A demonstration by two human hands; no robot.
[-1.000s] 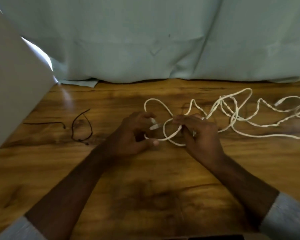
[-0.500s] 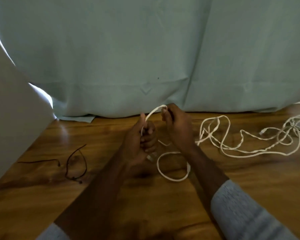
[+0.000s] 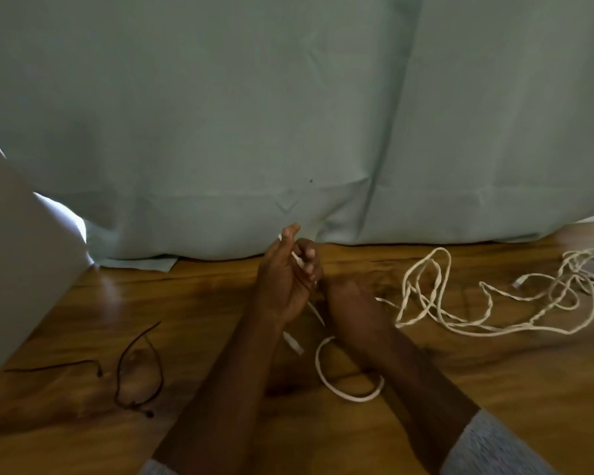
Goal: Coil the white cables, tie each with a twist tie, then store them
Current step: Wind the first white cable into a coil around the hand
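Left hand (image 3: 282,282) is gripping the white cable (image 3: 426,310) near its plug end, fingers curled round it; right hand (image 3: 348,303) is seen from the back, grip can't tell. One loop is hanging over the wooden bench (image 3: 494,389), the rest lying tangled to the right. Advice: keep loops even, feed slack in without kinks. Black twist ties (image 3: 138,371) are waiting left; pale green curtain (image 3: 288,114) behind.

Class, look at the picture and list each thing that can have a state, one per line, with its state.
White cable: mostly uncoiled, sprawled loose on the table, one loop by the wrists.
Cable end: hanging below the left hand.
Left hand: raised, fingers curled round the cable.
Right hand: low, grip hidden.
Black twist ties: lying unused.
Table: wooden, bearing the cable.
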